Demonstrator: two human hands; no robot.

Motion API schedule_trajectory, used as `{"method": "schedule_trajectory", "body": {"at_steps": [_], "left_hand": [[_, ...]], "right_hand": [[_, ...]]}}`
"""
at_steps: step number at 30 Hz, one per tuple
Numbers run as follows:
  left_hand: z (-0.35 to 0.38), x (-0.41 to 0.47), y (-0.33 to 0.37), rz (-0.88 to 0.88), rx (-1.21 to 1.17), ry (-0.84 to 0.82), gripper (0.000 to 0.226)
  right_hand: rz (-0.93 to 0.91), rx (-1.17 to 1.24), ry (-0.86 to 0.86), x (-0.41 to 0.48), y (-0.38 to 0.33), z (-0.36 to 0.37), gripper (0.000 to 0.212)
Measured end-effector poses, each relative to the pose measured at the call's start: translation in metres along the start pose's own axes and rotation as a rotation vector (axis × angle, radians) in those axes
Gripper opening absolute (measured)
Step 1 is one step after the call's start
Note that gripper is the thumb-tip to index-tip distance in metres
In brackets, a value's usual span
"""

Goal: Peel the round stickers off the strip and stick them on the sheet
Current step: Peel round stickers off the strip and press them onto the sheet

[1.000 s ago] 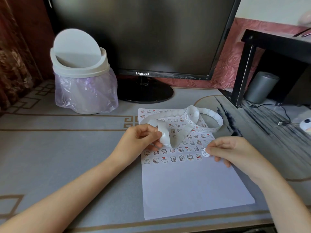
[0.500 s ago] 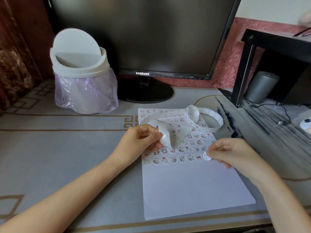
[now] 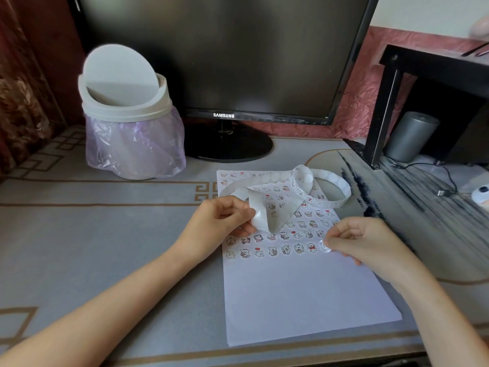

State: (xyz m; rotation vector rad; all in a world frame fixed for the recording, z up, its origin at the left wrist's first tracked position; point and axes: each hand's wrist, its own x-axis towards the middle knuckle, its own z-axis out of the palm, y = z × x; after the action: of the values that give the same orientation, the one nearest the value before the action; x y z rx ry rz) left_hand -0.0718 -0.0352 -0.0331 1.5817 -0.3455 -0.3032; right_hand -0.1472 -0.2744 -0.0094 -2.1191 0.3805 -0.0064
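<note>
A small round white paper sticker (image 3: 325,246), likely light and tacky, is being pinched at its rim by the right grip (image 3: 370,242) on the white paper sheet (image 3: 304,300). The limp white strip (image 3: 328,181) is being clasped by the left grip (image 3: 222,221).

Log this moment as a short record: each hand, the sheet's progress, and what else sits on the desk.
left hand: pinches the strip above the sheet
right hand: pinches a round sticker at the right end of the lowest row
sheet: upper part filled with sticker rows, lower part bare
strip: loops over the sheet's top edge
sticker contact with sheet: cannot tell
also on desk: lidded bin, monitor
</note>
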Motion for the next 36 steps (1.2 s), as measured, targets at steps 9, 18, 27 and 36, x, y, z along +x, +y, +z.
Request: {"method": "schedule_trajectory", "body": {"at_steps": [9,18,27,36], "left_hand": [[0.0,0.0,0.0,0.006,-0.004,-0.006,0.015],[0.0,0.0,0.0,0.001,-0.002,-0.008,0.014],[-0.001,0.0,-0.001,0.002,0.011,-0.011,0.015],[-0.001,0.001,-0.002,-0.002,0.007,-0.012,0.015]], "right_hand": [[-0.066,-0.059,0.043,0.002,0.007,0.004,0.012],[-0.102,-0.071,0.05,0.003,0.012,0.006,0.01],[-0.122,-0.006,0.046,0.007,0.018,0.001,0.019],[-0.138,0.038,0.092,0.008,0.02,0.003,0.014]]}}
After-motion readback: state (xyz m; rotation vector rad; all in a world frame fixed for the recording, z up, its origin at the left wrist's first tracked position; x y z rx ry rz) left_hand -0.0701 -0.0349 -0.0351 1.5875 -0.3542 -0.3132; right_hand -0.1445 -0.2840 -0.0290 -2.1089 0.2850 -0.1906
